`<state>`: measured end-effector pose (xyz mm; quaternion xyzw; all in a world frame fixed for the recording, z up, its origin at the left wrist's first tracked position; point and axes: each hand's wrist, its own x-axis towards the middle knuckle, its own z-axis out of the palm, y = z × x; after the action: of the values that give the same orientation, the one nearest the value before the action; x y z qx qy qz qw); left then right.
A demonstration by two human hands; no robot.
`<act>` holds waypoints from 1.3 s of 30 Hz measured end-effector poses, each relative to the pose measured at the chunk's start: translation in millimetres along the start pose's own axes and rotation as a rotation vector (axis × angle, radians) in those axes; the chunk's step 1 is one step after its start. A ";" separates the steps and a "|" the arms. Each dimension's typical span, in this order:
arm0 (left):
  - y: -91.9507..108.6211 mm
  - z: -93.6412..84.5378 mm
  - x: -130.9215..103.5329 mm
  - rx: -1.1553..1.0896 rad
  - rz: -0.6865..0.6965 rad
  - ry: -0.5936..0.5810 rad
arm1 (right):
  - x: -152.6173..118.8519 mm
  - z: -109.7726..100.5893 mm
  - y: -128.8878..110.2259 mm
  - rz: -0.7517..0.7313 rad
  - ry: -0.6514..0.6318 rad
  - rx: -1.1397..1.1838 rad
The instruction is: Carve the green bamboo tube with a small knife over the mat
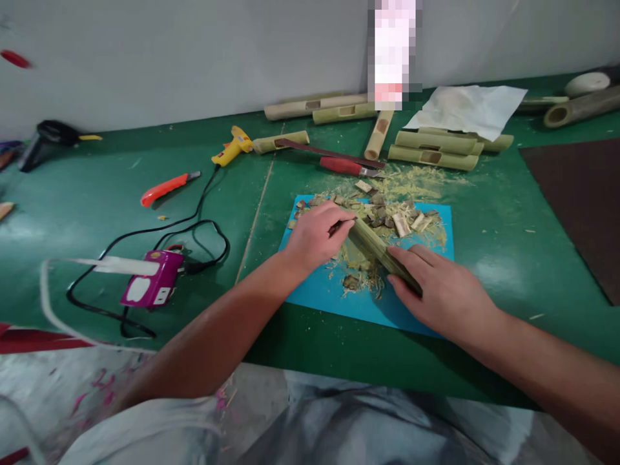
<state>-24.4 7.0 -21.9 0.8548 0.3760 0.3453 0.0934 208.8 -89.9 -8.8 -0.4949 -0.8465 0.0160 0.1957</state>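
My right hand [433, 287] is wrapped round the near end of a green bamboo tube [372, 242], which slants away from me to the left. At the tube's far end, my left hand [317, 236] is closed in a pinch. Between its thumb and fingers shows a thin dark tool [335, 227], mostly hidden by the hand, so its kind cannot be made out. Beneath both hands lies a blue sheet [310, 294], strewn with bamboo chips [401, 224] and shavings.
Beyond the sheet lie a red-handled knife [341, 166], a long dark blade [314, 148] and several notched bamboo tubes [431, 157]. To the left are an orange cutter [167, 188], a yellow glue gun [232, 147] and a purple power socket [154, 279] with cables. A dark board [576, 206] lies right.
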 end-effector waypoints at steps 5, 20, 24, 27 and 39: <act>-0.2 1.3 2.0 0.001 0.110 -0.072 | 0.4 1.5 -0.2 -0.009 0.012 0.003; 2.3 -1.4 -3.9 0.149 0.156 -0.156 | 0.7 1.1 -0.6 -0.006 -0.032 0.001; 9.0 -3.2 -5.8 0.230 0.147 -0.179 | 0.3 1.0 -0.3 -0.001 -0.030 0.009; 12.3 -3.1 -6.8 0.229 0.175 -0.228 | 0.6 0.2 -0.8 -0.004 -0.031 0.009; 14.4 -0.2 -8.5 0.287 0.167 -0.181 | 0.0 1.3 -1.1 0.009 -0.032 -0.012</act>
<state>-20.3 -9.2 -20.2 0.9151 0.3392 0.2165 -0.0250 207.4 -90.3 -9.8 -0.4996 -0.8473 0.0200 0.1789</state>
